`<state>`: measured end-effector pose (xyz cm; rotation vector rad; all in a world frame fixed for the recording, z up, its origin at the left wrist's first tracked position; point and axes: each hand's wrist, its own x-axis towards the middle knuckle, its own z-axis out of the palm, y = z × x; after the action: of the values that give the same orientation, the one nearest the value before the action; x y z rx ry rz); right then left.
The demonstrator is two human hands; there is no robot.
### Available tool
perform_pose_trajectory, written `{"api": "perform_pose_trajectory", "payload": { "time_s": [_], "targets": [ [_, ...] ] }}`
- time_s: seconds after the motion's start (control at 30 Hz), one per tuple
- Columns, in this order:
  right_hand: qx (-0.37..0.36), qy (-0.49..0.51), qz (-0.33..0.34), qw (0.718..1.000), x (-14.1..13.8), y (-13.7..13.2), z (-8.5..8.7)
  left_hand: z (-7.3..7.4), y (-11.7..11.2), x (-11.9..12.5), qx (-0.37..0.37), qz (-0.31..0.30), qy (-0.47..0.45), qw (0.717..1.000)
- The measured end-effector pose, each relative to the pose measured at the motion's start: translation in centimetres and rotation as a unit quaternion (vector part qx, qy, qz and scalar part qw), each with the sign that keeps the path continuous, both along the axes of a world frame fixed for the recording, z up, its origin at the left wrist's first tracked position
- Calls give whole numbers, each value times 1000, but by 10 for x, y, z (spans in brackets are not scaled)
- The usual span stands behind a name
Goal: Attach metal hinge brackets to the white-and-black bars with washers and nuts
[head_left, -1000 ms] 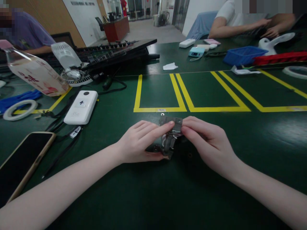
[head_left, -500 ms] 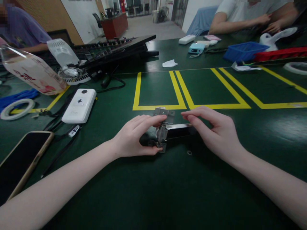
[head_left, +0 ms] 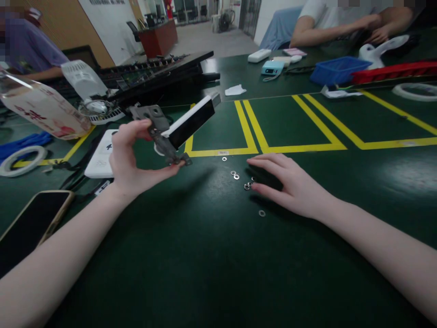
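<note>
In the head view, taking the middle of the picture as the dial's centre, the left hand [head_left: 127, 165] sits at nine o'clock, gripping a metal bracket [head_left: 155, 119] between its thumb and fingers. The bracket is tilted above the green table [head_left: 191, 255], toward ten o'clock, and a white-edged bar with a black face [head_left: 193, 125] extends from it toward two. The right hand [head_left: 293, 184] is at three o'clock, thumb and fingers parted, its thumb tip right at a small cluster of metal rings [head_left: 247, 186]; whether it touches them, I cannot tell. Two more rings [head_left: 236, 176] lie near the cluster, toward its ten o'clock, and a lone ring [head_left: 261, 213] lies near the thumb tip, toward its five. Behind the left hand, at nine, is a partly hidden white device [head_left: 97, 159]; a phone [head_left: 27, 214] lies between eight and nine. A bottle [head_left: 44, 107] leans between nine and ten, and a blue tray [head_left: 331, 76] stands at two, near a co-worker's arms [head_left: 324, 36].
</note>
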<state>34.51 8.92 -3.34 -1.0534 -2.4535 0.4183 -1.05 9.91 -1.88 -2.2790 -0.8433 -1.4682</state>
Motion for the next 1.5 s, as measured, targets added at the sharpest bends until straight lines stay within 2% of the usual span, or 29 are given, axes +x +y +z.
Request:
{"api": "perform_pose_trajectory", "payload": {
  "time_s": [0.13, 0.27, 0.37, 0.53, 0.63, 0.73, 0.83, 1.03, 1.13, 1.2, 1.33, 1.5],
  "targets": [
    [-3, -63, 43, 997, -4, -3, 0, -8, 1, 1, -46, 12, -33, 998],
    [5, -85, 57, 995, -8, -4, 1, -15, -6, 15, -97, 33, -19, 995],
    [7, -95, 70, 993, -12, -3, 1, -14, -13, 26, -128, 42, -24, 991],
    [3, -88, 67, 994, -15, -2, 0, -10, -18, 47, -188, 16, -105, 976],
    [12, -74, 69, 995, -15, 0, -3, -12, -25, 66, -258, -35, -170, 950],
    [20, -66, 63, 996, -15, 4, -7, -14, -33, 83, -340, -91, -219, 910],
    [23, -51, 63, 996, -14, 7, -10, -14, -37, 91, -384, -139, -270, 872],
    [40, -34, 70, 996, -11, 11, -12, -18, -29, 88, -447, -116, -388, 798],
    [44, -37, 72, 996, -13, 10, -8, -22, -21, 86, -472, -123, -448, 749],
    [40, -48, 68, 996, -15, 8, -6, -23, -18, 86, -484, -127, -470, 727],
    [46, -30, 52, 997, -18, 2, -4, -23, -19, 86, -491, -109, -489, 713],
    [67, 6, 37, 997, -20, -4, -6, -23, -23, 86, -486, -108, -482, 721]
  ]
}}
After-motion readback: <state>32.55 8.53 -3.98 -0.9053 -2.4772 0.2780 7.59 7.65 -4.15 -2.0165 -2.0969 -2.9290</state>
